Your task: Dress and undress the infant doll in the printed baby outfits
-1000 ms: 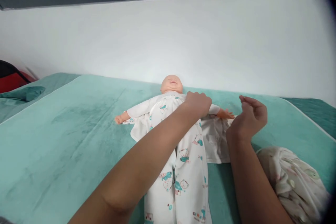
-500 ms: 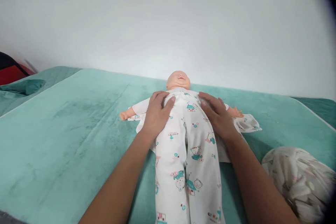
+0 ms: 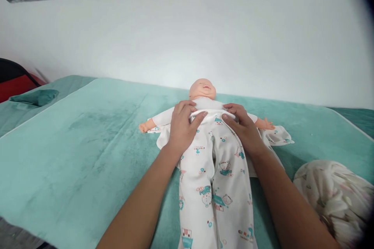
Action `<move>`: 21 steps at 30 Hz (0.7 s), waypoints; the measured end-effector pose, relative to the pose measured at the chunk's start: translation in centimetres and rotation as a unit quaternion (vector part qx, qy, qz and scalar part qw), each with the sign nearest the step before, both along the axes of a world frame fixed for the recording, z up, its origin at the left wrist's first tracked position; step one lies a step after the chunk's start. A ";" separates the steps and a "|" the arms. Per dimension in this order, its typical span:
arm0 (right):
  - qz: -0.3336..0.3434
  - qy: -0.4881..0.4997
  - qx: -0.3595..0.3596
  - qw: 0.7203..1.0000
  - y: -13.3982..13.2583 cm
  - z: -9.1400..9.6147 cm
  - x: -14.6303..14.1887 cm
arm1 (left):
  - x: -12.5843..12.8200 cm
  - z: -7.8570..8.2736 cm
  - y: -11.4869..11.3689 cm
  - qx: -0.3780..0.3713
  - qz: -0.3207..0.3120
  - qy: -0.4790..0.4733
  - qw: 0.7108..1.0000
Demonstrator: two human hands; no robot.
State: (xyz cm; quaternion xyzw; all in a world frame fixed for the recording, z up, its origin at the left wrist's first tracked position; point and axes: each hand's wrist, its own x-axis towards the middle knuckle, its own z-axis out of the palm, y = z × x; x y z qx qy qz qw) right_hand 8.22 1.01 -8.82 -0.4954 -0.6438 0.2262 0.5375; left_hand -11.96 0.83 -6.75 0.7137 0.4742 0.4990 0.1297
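A baby doll (image 3: 203,88) lies on its back with its head at the far side and its arms spread outward. White baby trousers (image 3: 217,163) with bear and house prints lie over its front, legs toward me. My left hand (image 3: 185,124) grips the left end of the waistband, thumb on top and fingers at the edge. At the right end of the waistband, my right hand (image 3: 241,126) grips in the same way. Above the waistband the doll's plain white chest shows. A printed white garment (image 3: 276,135) is spread out beneath the doll.
Green plush cloth (image 3: 73,155) covers the table up to the white wall (image 3: 175,39). A bundled floral cloth (image 3: 333,198) sits at the lower right. At the far left are a small dark green cloth item (image 3: 35,97) and a red and black object (image 3: 16,85).
My fingers have closed on the waistband, and its top edge has drawn down from the doll's neck, baring the white chest. The view has shifted slightly.
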 end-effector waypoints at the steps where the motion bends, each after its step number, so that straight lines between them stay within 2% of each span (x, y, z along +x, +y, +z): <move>1: 0.001 0.013 0.007 1.000 -0.1 0.1 -0.1 | 0.0 0.0 -0.1 0.015 0.006 0.013 1.000; 5: -0.020 0.072 -0.017 0.997 -0.8 0.6 -0.3 | -0.1 -0.1 -0.3 0.042 0.039 0.055 0.997; 9: -0.047 0.097 -0.060 0.992 -1.1 0.6 0.1 | -0.2 0.0 -0.4 0.007 0.051 0.046 0.998; 15: 0.009 0.014 -0.130 0.991 -1.6 0.1 1.6 | -1.2 -0.4 -0.9 -0.036 0.051 0.028 0.998; 18: 0.058 -0.043 -0.166 0.984 -2.7 0.3 2.8 | -3.1 -0.7 -2.2 -0.109 0.016 0.034 0.993; 21: 0.120 -0.067 -0.213 0.967 -4.3 0.7 3.8 | -5.6 -0.7 -4.2 -0.231 -0.071 0.021 0.970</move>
